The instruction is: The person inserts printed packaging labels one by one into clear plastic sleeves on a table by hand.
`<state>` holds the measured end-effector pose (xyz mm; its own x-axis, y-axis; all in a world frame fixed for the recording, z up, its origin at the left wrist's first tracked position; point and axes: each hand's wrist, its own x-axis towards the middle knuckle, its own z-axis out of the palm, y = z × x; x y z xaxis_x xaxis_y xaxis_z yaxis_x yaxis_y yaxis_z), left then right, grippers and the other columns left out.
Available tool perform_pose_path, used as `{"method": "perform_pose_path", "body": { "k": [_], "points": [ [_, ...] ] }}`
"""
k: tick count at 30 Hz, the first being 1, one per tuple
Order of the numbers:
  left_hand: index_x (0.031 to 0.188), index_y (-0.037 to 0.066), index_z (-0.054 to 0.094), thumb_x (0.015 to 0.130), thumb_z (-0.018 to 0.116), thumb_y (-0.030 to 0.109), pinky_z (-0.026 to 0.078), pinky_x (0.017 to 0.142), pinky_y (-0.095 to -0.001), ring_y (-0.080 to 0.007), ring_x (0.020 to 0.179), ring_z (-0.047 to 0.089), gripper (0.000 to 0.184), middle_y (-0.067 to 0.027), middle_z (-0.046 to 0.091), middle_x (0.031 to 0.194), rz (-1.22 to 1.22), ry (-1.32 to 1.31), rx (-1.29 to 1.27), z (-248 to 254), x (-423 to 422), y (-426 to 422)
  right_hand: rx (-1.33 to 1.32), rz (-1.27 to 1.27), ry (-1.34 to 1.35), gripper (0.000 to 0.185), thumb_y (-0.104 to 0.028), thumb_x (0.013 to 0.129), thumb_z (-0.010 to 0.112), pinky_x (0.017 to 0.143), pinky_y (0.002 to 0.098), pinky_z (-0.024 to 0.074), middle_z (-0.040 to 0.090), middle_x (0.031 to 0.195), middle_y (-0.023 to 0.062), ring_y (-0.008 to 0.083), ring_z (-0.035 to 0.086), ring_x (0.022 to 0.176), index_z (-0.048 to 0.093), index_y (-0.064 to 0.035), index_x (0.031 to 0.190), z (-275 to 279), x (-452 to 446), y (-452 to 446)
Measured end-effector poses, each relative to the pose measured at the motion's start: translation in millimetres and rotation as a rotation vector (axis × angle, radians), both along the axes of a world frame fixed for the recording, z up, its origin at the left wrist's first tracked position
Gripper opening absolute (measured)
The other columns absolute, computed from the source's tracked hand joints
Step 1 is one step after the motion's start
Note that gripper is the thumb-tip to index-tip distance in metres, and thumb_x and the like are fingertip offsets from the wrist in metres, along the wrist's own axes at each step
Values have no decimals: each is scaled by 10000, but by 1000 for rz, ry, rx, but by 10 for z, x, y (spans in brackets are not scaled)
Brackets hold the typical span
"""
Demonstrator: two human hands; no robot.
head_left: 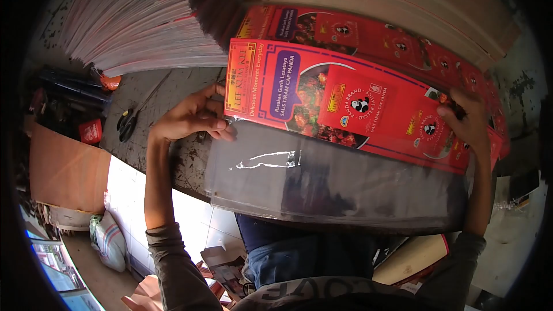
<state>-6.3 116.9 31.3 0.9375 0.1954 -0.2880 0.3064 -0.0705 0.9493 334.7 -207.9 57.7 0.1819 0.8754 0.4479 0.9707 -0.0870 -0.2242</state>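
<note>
Card [397, 101], long and red with printed food pictures, lay slanted across the centre and right of the frame, and we had both hands at its ends. Our left hand [193, 114] was at the lower-left corner, thumb and fingers nearly closed; we could not tell whether they pinched the card, the clear plastic [345, 187] or both. Our right hand [469, 121] gripped the right end, thumb on the printed face, its other fingers partly hidden.

The plastic spread below the card, toward the bottom centre; we could not tell which overlapped which along the lower edge. More red cards [374, 40] sat just behind, and scissors [127, 124] lay on the table [161, 95] at left.

We judged the step in hand to be steadying the card against the plastic. The next move, we thought, called for both ends guided evenly, since so long a piece could bend or snag.
</note>
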Motion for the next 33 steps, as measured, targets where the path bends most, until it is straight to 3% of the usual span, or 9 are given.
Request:
{"method": "perform_pose_path", "body": {
  "k": [10, 17, 33],
  "points": [
    [1188, -23, 358, 827, 566, -16, 564, 690, -322, -265, 829, 659, 417, -133, 601, 855, -23, -7, 27, -28, -8, 29, 13, 27, 20, 383, -260, 714, 714, 451, 307, 303, 349, 549, 80, 159, 355, 498, 437, -4, 647, 57, -44, -30],
    [1181, -36, 358, 823, 565, -25, 565, 692, -340, -280, 818, 659, 414, -180, 611, 915, 25, -17, -7, -39, -6, -2, -6, 6, -33, 404, -286, 712, 714, 450, 302, 300, 339, 541, 74, 152, 348, 486, 433, -7, 636, 81, -28, -48],
    [1185, -39, 340, 794, 576, -43, 570, 690, -362, -310, 821, 658, 457, -222, 617, 928, 52, -42, -56, -74, -24, 35, -62, 25, -5, 382, -302, 746, 692, 459, 327, 311, 364, 549, 107, 223, 345, 483, 466, -9, 650, 35, -92, 14]
  ]
}}
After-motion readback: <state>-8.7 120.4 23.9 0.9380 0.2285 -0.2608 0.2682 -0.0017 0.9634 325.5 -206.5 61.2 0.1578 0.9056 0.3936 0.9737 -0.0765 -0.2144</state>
